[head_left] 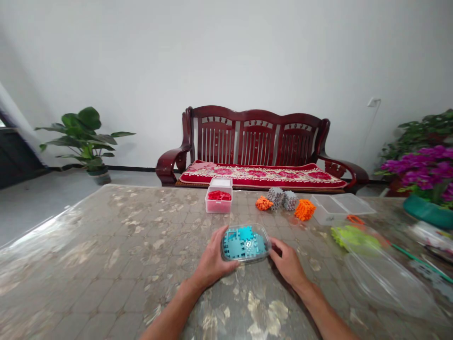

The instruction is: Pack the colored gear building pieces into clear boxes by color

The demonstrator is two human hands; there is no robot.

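- Clear container (230, 258): located at the near middle of the table (88, 245), between both hands. Whether it rests on the table or is slightly raised cannot be told.
- Contents: light-blue notched pieces (234, 248), lying in a loose pile inside the container.
- Left hand (214, 257): clasps the left end of the container. The thumb lies along the near edge; the fingers are close together and curve around the left side.
- Right hand (288, 265): fingertips touch the right end of the container. The fingers are bent, with a small gap beside the thumb; whether they pinch the rim cannot be told.
- Pink box (219, 207): stands beyond the container, slightly to the left, lid raised, holding red pieces (219, 195).
- Assembled shapes: a small orange shape (264, 203), two grey shapes (275, 198) and an orange cube (305, 210) stand in a group beyond the container, to the right.
- Translucent box (322, 213): beside the orange cube, lid open to the right.
- Yellow-green pieces (348, 238): near the right side of the table, partly behind clear plastic.
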